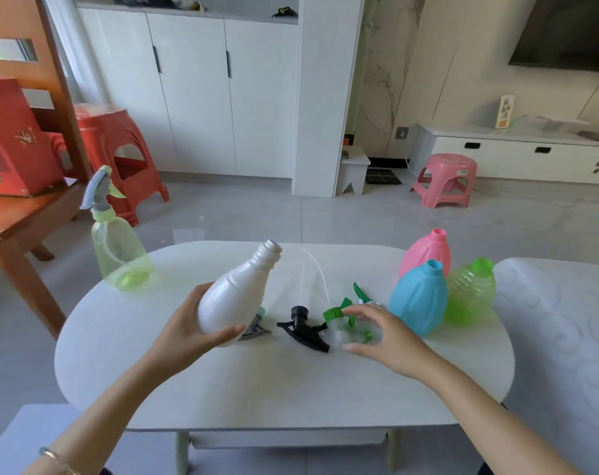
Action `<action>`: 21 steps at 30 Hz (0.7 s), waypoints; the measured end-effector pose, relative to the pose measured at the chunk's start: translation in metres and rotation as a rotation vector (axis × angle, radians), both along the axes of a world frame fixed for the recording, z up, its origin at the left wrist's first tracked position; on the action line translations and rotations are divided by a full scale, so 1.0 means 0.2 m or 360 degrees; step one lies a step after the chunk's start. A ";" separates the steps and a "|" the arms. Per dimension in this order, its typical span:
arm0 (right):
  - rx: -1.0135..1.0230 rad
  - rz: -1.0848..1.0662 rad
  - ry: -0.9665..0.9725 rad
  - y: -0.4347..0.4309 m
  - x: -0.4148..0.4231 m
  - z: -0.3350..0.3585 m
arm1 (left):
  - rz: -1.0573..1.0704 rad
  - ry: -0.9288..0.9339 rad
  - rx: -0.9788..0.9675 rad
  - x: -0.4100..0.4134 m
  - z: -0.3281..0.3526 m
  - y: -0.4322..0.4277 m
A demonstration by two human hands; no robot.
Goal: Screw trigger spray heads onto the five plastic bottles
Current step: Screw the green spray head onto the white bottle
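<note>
My left hand [192,332] grips a white bottle [238,298] by its base, tilted with the open neck up and to the right. My right hand [382,339] hovers with fingers spread over a green-and-white spray head [339,315] lying on the white table [257,389]; whether the fingertips touch it is unclear. A black spray head [305,329] lies between my hands. A grey spray head [255,329] is partly hidden behind the white bottle. Pink [426,253], blue [418,298] and green [471,291] bottles stand open-necked at the right. A pale green bottle [120,248] with its head fitted stands far left.
A wooden chair [24,214] holding a red box [10,138] stands left of the table, with a red stool [120,159] behind it. A pink stool [445,180] sits on the floor beyond. A patterned white surface [565,337] adjoins the table's right side.
</note>
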State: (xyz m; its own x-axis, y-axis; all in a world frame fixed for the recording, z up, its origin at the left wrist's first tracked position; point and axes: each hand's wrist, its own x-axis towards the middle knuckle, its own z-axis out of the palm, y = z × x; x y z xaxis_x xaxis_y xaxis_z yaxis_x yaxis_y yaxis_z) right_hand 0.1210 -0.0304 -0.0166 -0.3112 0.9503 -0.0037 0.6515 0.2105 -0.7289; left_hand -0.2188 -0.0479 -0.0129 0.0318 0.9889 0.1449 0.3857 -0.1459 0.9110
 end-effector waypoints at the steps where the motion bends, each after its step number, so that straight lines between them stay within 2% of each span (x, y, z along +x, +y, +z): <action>1: 0.0013 0.0019 -0.0077 0.01 -0.01 -0.01 | 0.0022 -0.0015 -0.0003 -0.02 -0.01 0.00; 6: 0.0249 0.0105 -0.0465 0.06 -0.06 -0.05 | 0.0068 -0.0102 0.0002 -0.01 -0.02 0.04; 12: 0.0398 0.0195 -0.0680 0.10 -0.10 -0.11 | 0.0081 -0.0147 -0.0005 0.01 0.01 0.09; 16: 0.0541 0.0192 -0.0707 0.13 -0.12 -0.08 | 0.0086 -0.0192 -0.0030 0.01 0.01 0.10; 18: 0.0547 0.0180 -0.0589 0.13 -0.14 -0.04 | 0.0105 -0.0189 -0.0049 0.00 0.01 0.09; 19: 0.0503 0.0156 -0.0395 0.13 -0.17 -0.01 | 0.0116 -0.0193 -0.0053 0.00 0.00 0.09; 21: 0.0290 0.0035 0.0259 0.12 -0.22 0.06 | 0.0126 -0.0198 -0.0054 -0.01 0.00 0.09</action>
